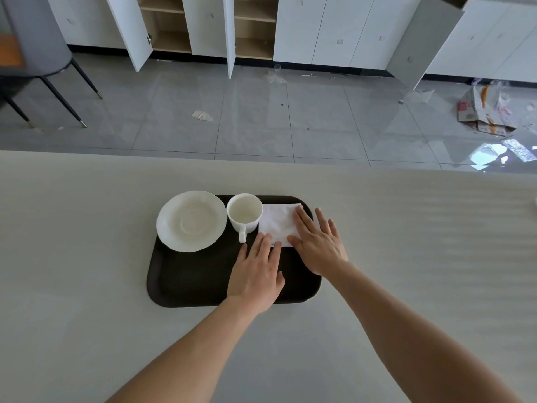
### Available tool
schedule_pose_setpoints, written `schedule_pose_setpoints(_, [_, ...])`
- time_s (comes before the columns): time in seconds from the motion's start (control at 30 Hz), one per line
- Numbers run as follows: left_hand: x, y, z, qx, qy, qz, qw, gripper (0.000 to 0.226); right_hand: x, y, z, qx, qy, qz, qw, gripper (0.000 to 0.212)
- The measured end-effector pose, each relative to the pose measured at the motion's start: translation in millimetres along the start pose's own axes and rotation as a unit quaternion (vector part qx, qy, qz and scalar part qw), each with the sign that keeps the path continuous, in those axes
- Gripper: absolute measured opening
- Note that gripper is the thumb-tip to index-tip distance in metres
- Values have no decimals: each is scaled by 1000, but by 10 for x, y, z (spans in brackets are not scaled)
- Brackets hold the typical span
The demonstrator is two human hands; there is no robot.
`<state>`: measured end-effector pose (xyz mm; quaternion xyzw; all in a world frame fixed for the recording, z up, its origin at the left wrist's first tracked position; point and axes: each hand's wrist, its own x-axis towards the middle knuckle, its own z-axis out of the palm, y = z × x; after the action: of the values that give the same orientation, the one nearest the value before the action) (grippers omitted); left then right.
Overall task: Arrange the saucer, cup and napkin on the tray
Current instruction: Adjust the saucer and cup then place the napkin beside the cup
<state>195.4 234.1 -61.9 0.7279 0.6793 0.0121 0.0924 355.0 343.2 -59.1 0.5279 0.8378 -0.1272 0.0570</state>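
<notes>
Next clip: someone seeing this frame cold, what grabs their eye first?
Probably the dark tray in the middle of the pale table, with a white saucer overhanging its far left corner, an empty white cup beside it and a white napkin to the right. Next, both hands lie flat on the napkin: the left hand at its near edge, the right hand on its right side. Behind, open cupboards and litter on the grey floor.

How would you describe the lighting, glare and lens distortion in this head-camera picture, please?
In the head view, light is soft and even: the hands, left hand and right hand, cast only faint shadows on the tray. Bright window glare reflects off the glossy floor at far right. Wide-angle distortion bows the table edge and tilts the cabinets. The napkin is nearly washed out.
</notes>
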Motion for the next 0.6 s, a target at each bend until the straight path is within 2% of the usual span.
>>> schedule_pose_setpoints(0.23, [-18,7,-60,5,-4,6,1000,67,-128,-60,-19,49,53,16,997,68])
schedule_pose_setpoints(0.47, [-104,24,-133,-2,6,14,1000,67,-256,-129,-79,71,47,27,996,66])
schedule_pose_setpoints(0.6, [-176,47,-203,-2,7,16,1000,66,-314,-175,-164,80,73,26,994,63])
